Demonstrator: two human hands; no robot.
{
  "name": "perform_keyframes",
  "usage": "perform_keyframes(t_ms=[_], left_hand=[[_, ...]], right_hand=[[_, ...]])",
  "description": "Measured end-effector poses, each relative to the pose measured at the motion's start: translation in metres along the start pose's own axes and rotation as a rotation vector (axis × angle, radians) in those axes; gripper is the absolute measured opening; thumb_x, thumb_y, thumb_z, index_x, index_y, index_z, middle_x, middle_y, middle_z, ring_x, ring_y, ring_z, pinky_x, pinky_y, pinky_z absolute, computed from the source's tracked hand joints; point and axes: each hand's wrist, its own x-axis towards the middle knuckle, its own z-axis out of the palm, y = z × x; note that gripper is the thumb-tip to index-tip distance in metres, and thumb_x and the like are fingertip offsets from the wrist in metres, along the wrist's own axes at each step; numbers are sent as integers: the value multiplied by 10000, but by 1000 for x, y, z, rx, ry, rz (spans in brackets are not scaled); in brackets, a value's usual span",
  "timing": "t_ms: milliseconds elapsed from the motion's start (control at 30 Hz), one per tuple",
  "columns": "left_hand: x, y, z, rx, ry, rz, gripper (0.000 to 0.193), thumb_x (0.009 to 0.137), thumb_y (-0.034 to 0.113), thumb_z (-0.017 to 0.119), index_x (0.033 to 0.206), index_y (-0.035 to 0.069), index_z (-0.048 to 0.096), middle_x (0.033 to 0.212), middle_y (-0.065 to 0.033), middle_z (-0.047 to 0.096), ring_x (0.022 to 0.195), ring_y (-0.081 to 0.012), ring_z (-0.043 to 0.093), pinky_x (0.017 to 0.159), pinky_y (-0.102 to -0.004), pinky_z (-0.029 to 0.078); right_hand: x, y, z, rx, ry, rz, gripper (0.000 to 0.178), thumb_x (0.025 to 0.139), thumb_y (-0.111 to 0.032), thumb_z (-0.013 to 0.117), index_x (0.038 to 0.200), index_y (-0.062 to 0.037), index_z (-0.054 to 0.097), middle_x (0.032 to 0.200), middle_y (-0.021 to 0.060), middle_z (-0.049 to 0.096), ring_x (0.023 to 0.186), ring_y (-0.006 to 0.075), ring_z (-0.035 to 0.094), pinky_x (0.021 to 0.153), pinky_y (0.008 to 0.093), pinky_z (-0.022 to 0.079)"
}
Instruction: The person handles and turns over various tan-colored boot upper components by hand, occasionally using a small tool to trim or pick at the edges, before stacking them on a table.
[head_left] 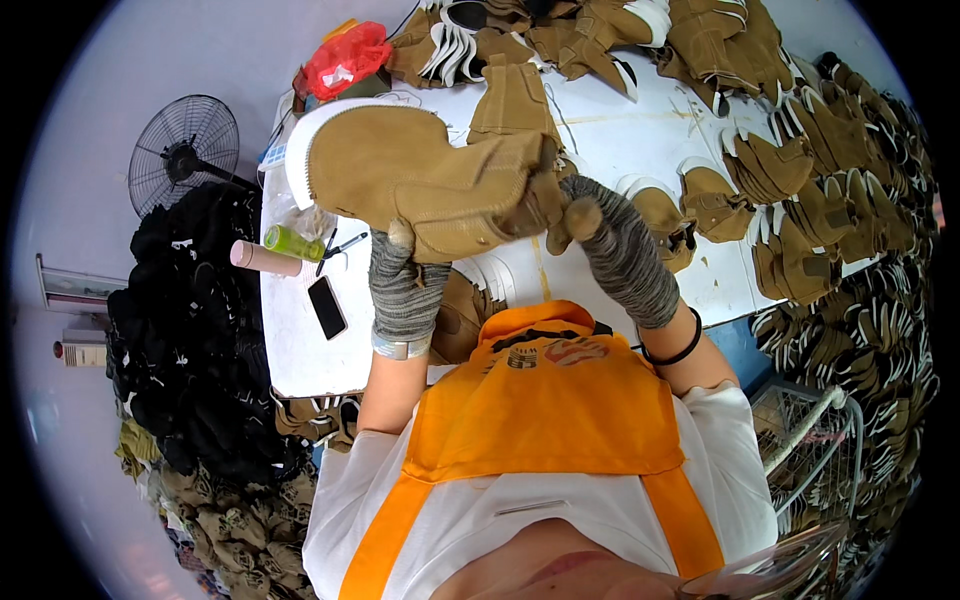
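Observation:
Both my hands wear grey striped knit gloves with bare fingertips. Between them, above the white table, I hold a tan boot upper [380, 170] sideways, its white-edged rounded end to the left. My left hand [405, 270] grips it from below, the thumb on its near side. My right hand [600, 235] is closed on the open shaft end at the right, with most fingers hidden behind the material. Just beyond lies another tan boot upper [508, 105]. Under my left wrist more brown uppers [460, 315] show in part.
Stacked tan uppers [785, 250] line the right of the white table [600, 285]; more lie along its far edge. At the left are a phone [327, 307], a pink cylinder [265, 258], a green bottle [295, 244] and pens. A fan [184, 155] stands beyond a black heap [200, 330].

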Motion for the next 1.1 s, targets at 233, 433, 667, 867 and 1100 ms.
perform_keyframes(t_ms=[233,433,667,867,1100], left_hand=[[-1,5,10,76,74,51,457,968,273,462,1329,5,381,1315,-143,469,1191,-266,488,1008,-433,425],[2,8,29,202,92,16,451,981,310,425,1294,-14,417,1275,-139,510,1178,-250,503,983,-430,452],[8,3,13,-217,161,-175,469,966,339,447,1290,0,430,1275,-147,517,1174,-266,508,1000,-445,430],[8,4,11,-246,85,-194,453,973,331,433,1288,5,433,1280,-147,513,1184,-268,499,1002,-449,427],[10,1,0,-445,1,-236,498,971,370,414,1328,27,376,1326,-170,453,1236,-315,439,1042,-517,366]], right_hand=[[5,-47,19,390,42,189,393,932,-424,505,829,-61,618,689,8,562,647,97,508,638,237,408],[13,-33,25,645,6,186,386,933,-419,504,871,-47,587,696,25,548,632,121,505,623,248,420],[14,-21,25,698,-62,152,382,924,-417,526,892,-45,609,696,17,564,636,115,536,614,248,437],[13,-22,26,635,-58,185,385,926,-414,525,911,-43,628,728,19,584,653,108,543,638,243,441],[2,-43,23,476,34,139,288,919,-313,567,940,-33,631,772,21,611,705,100,554,684,238,457]])
